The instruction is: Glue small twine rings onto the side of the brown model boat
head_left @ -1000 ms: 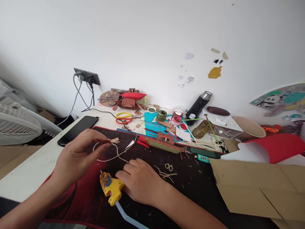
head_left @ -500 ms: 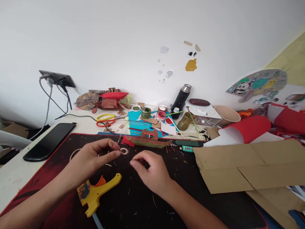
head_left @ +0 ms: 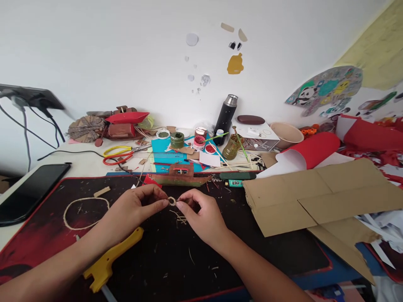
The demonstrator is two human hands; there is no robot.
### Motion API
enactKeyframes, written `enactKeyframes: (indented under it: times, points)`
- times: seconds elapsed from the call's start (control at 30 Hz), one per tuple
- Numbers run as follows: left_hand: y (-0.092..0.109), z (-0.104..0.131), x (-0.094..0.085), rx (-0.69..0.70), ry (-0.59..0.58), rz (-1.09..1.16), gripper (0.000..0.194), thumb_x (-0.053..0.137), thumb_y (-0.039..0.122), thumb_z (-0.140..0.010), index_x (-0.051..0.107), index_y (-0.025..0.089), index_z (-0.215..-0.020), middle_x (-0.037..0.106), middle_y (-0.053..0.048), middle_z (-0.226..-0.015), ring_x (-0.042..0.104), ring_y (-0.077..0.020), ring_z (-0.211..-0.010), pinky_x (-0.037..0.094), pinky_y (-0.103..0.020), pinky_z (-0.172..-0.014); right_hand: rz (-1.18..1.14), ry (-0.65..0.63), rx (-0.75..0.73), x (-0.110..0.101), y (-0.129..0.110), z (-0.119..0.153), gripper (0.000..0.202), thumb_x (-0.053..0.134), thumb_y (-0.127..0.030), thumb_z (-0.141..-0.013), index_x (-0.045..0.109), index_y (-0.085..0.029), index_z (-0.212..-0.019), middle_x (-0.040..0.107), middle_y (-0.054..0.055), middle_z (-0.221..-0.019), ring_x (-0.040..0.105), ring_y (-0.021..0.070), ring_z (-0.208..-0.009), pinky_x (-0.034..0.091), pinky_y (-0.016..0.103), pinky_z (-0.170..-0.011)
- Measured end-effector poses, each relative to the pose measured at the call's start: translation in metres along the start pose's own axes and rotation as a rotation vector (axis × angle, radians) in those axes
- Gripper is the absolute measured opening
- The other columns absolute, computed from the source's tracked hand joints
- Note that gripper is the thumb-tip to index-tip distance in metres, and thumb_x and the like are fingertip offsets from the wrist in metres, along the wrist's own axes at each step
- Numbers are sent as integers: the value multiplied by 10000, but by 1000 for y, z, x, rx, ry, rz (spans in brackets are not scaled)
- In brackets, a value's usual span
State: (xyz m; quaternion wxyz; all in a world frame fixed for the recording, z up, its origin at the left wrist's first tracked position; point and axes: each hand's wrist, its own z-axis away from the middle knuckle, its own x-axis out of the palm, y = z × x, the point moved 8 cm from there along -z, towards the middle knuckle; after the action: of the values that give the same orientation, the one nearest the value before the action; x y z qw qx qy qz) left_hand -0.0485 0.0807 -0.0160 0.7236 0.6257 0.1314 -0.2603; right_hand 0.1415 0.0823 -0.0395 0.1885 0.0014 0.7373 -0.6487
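Note:
A small beige ring of twine [head_left: 171, 201] is held between both hands over the dark mat. My left hand [head_left: 145, 203] pinches its left side with thumb and forefinger. The fingertips of my right hand [head_left: 197, 207] are closed on its right edge. Just beyond the hands stands a small boat model [head_left: 179, 178] with a brown cabin and a greenish hull. A yellow glue gun [head_left: 110, 260] lies beside my left forearm, partly hidden by it. Left of my left hand is a large loop of twine [head_left: 65, 214].
A phone [head_left: 30, 191] lies at the left. Scissors [head_left: 119, 155], paint jars [head_left: 177, 140] and a black flask [head_left: 226, 119] stand or lie along the wall. Folded cardboard [head_left: 283, 201] covers the right side. A red paper roll [head_left: 324, 149] is behind it.
My right hand has come over to the small ring and now grips its right edge. The view has shifted, and more of the large twine loop shows.

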Motion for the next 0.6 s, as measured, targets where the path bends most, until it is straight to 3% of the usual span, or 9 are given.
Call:
enactKeyframes:
  times: [0.6]
  points:
    - [-4, -4, 3, -2, 29, 2, 400, 740, 665, -828, 783, 267, -822, 832, -29, -850, 729, -257, -823, 563, -342, -776, -48, 24, 28, -2, 4, 0, 163, 724, -360, -946, 791, -211, -959, 665, -9, -730, 581, 159, -655, 456, 261, -597]
